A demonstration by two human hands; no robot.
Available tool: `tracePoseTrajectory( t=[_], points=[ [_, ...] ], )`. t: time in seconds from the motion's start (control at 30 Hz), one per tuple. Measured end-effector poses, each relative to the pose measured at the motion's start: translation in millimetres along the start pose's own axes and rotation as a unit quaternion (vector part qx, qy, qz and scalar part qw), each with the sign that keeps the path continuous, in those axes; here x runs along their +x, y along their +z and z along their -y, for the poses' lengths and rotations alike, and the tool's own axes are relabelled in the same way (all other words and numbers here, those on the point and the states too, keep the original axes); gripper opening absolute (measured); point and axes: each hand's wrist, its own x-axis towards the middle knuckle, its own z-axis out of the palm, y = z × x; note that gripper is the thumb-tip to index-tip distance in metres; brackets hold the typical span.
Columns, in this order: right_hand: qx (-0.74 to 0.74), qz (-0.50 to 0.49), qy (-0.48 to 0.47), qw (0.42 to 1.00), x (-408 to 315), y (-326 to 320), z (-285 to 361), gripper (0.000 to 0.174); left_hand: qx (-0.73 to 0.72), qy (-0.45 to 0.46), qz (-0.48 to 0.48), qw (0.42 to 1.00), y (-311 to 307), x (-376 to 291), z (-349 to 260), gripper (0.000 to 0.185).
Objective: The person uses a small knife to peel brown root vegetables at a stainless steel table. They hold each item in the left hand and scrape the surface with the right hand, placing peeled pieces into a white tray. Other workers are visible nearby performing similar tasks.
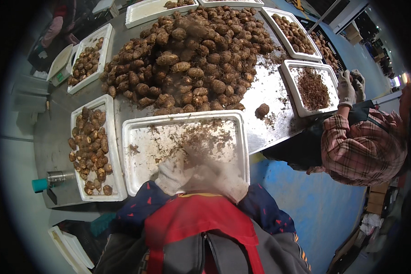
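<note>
My left hand (pixel 173 174), in a whitish knit glove, is over the near part of a white foam tray (pixel 245 147). My right hand (pixel 227 178), gloved too, is close beside it. Both are blurred, and the picture does not settle what lies between them. Brown root scraps (pixel 205 133) are strewn over the tray's floor. Beyond the tray rises a large heap of brown, hairy taro corms (pixel 195 72). To the left, smaller corms (pixel 94 144) fill part of another white foam tray (pixel 114 171).
A co-worker in a plaid shirt (pixel 363 144) stands at right, gloved hands (pixel 349 87) by a foam tray of scraps (pixel 313 89). One corm (pixel 262 109) lies on the metal table (pixel 260 137). At left are a teal-lidded bottle (pixel 51 181), a knife (pixel 48 104) and a scale (pixel 60 68).
</note>
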Motion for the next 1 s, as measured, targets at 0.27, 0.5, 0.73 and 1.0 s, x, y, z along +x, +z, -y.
tracePoseTrajectory(
  t=[0.27, 0.5, 0.73, 1.0],
  points=[
    [-0.037, 0.1, 0.149, 0.983, 10, -28, -15, 0.044, -0.534, -0.23, 0.082, 0.81, -19, 28, -3, 0.052],
    [-0.028, 0.038, 0.156, 0.987, 12, -13, -19, 0.042, -0.044, 0.054, -0.033, 0.997, -5, 12, 10, 0.054],
    [-0.013, 0.069, 0.114, 0.991, 3, -31, 14, 0.042, -0.138, -0.003, 0.012, 0.99, 5, 2, 8, 0.041],
    [-0.033, 0.051, 0.156, 0.986, 8, -14, -35, 0.046, -0.386, -0.123, 0.102, 0.909, -9, 19, 9, 0.06]
  ],
)
